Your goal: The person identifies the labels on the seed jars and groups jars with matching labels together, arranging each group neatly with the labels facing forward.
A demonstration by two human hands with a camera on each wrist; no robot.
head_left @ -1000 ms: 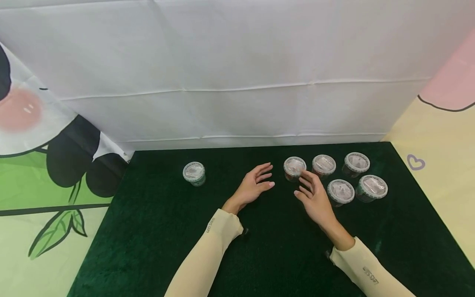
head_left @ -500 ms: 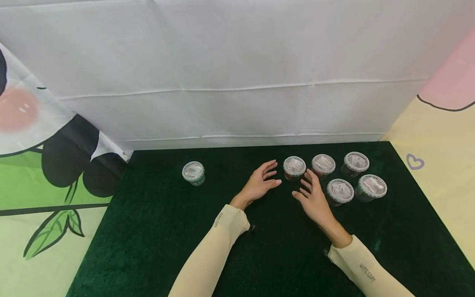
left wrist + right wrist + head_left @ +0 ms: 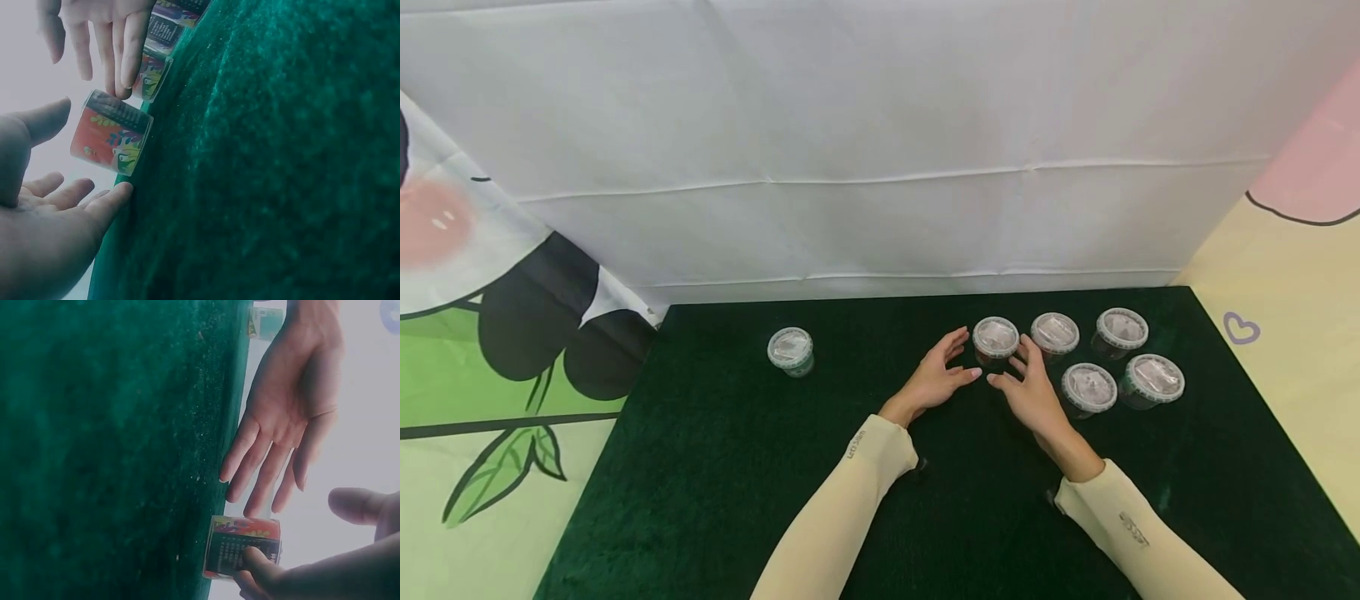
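Observation:
A small clear tub [image 3: 996,337] with a white-rimmed lid and reddish contents stands upright on the dark green cloth, between both hands. My left hand [image 3: 931,382] is at its left side, fingers spread and relaxed. In the left wrist view, a gap shows between those fingers and the tub [image 3: 107,139], whose wall has a colourful printed label. My right hand [image 3: 1036,402] is at the tub's right side with fingers extended. From the right wrist, its fingertips overlap the tub's dark label [image 3: 225,553]. Both thumbs point inward in front of the tub.
Several similar lidded tubs stand to the right, including a reddish tub [image 3: 1055,335] right behind the right hand and a nearer tub [image 3: 1088,388]. A lone greenish tub [image 3: 791,350] stands at the left. A white cloth wall [image 3: 880,225] closes off the table's back.
My left hand has moved right and slightly up to the tub's left side. My right hand has shifted slightly left, its thumb closer to the left thumb. The tubs stay in place.

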